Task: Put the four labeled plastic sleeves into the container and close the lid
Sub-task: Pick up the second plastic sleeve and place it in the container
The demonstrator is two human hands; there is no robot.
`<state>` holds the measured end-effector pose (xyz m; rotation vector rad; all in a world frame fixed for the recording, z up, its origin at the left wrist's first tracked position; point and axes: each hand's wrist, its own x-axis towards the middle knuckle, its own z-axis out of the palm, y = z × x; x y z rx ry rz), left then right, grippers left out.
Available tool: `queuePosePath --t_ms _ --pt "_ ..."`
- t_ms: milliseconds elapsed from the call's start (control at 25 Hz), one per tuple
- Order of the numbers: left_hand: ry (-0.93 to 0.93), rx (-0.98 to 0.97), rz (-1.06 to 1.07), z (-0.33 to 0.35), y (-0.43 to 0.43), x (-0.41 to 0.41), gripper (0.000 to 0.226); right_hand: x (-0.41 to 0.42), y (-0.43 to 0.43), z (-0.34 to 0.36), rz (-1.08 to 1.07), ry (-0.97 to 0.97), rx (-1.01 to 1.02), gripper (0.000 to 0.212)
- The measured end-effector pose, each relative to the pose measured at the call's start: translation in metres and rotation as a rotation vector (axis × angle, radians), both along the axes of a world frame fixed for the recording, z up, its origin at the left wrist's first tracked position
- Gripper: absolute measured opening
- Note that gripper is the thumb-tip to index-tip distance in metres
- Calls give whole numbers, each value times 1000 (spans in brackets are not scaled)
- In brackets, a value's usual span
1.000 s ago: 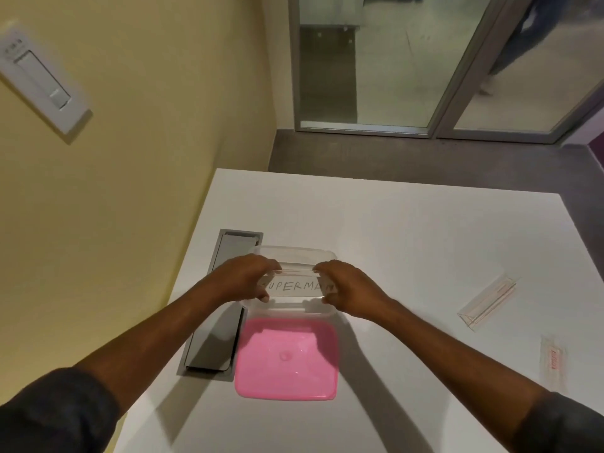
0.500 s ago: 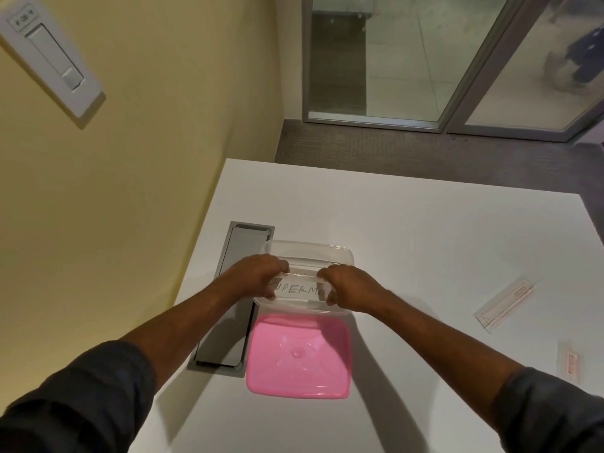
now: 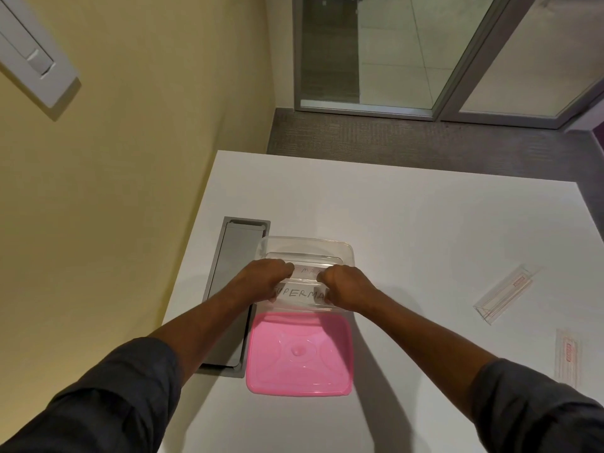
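Observation:
A clear plastic container point(image 3: 307, 245) stands on the white table point(image 3: 425, 223), with its pink lid point(image 3: 299, 353) lying flat just in front of it. My left hand point(image 3: 266, 277) and my right hand point(image 3: 346, 286) each pinch one end of a clear sleeve labelled "SUPERMA…" point(image 3: 299, 294), held inside the container near its front wall. Behind it in the container stands another labelled sleeve point(image 3: 307, 270), its writing partly hidden by my fingers. Two more sleeves lie on the table to the right: one slanted point(image 3: 503, 294) and one nearer the front edge point(image 3: 567, 356).
A grey metal cable hatch point(image 3: 233, 289) is set into the table, left of the container. The yellow wall with a white switch plate point(image 3: 32, 58) runs along the left. Beyond the table's far edge are carpet and glass doors.
My hands have lowered the "SUPERMA…" sleeve a little deeper into the container. The camera has shifted, so the table sits further right in view. A second labelled sleeve now shows behind it.

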<state>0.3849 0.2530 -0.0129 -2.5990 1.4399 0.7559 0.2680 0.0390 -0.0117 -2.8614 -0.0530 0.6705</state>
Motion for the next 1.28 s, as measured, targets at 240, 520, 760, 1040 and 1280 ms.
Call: queuePosePath --t_ms 240,520,760,1040,1280 --pt "-19 -7 -10 -8 -2 1 47 1 4 -7 49 -8 -81 31" --pt "-49 -76 4 -10 -2 -4 36 4 13 -13 78 -21 -172 39" --pt "-47 -64 48 -8 -1 -3 38 3 9 -15 44 -57 -74 51" --pt "-8 -432 340 38 -10 -30 27 -31 -14 21 -299 -312 315 36" --pt "183 -681 669 66 -79 -123 9 -112 -60 36 -611 -302 475 37"
